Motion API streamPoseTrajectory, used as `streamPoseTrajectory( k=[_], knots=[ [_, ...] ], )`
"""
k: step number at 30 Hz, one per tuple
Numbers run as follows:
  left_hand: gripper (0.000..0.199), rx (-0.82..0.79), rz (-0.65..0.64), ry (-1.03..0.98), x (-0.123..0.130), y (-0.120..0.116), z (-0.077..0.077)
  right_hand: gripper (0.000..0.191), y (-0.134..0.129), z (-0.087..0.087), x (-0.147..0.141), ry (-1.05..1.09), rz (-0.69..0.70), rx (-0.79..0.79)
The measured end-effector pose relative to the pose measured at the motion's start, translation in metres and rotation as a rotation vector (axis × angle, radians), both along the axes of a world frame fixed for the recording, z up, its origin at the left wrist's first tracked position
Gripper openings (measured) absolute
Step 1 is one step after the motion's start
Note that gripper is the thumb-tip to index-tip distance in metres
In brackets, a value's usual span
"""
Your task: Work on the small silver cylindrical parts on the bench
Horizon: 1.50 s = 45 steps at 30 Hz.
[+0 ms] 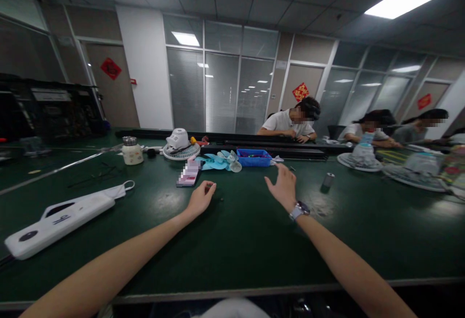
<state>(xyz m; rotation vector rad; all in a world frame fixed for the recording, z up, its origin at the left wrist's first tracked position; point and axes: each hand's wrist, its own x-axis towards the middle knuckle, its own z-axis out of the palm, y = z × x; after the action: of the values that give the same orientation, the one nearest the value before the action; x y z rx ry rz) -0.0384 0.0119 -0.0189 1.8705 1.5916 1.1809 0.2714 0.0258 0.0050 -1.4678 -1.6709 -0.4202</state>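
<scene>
My left hand [203,195] is over the green table [232,255], its fingertips pressed together; whatever they hold, if anything, is too small to name. A phone-like pink and white item [190,172] lies just beyond it. Close to its right is a tiny dark piece [222,199]. My right hand [284,186], with a watch [300,210] at the wrist, has its thumb and fingers spread and holds nothing. Beyond it stands a blue bin [253,158] with small parts inside. Light-blue fan blades [220,161] lie left of the bin.
A white fan housing [178,139] and a lidded jar [132,151] stand at the back left. Long white devices [60,223] lie at left. Right of my right hand is a small metal cylinder [328,179]. People sit across the table, near fan parts [363,155].
</scene>
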Motion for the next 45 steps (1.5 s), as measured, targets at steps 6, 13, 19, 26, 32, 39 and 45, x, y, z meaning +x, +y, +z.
streamPoseTrajectory(
  k=[6, 13, 19, 26, 32, 39, 45],
  knots=[
    [0.044, 0.037, -0.018, -0.038, -0.001, 0.004, -0.007, 0.043, -0.055, -0.009, -0.108, -0.369, 0.794, -0.352],
    [0.047, 0.038, -0.028, 0.000, -0.001, 0.002, -0.006, 0.043, -0.049, -0.009, -0.102, -0.270, 0.781, -0.406],
    [0.048, -0.007, -0.048, 0.007, -0.002, 0.001, -0.002, 0.042, -0.016, 0.019, -0.027, -0.136, 0.438, -0.120],
    [0.044, -0.010, -0.050, 0.027, 0.000, 0.000, -0.002, 0.036, 0.020, 0.028, 0.078, 0.026, 0.028, -0.104],
    [0.046, -0.017, -0.060, 0.028, -0.002, 0.002, -0.004, 0.036, 0.026, 0.018, 0.083, 0.007, -0.003, -0.164],
    [0.046, -0.013, -0.062, 0.023, -0.001, 0.001, -0.004, 0.036, 0.027, 0.015, 0.082, 0.031, -0.006, -0.185],
    [0.047, -0.022, -0.058, 0.028, -0.001, 0.001, -0.003, 0.029, 0.033, 0.007, 0.090, 0.052, -0.035, -0.190]
  ],
)
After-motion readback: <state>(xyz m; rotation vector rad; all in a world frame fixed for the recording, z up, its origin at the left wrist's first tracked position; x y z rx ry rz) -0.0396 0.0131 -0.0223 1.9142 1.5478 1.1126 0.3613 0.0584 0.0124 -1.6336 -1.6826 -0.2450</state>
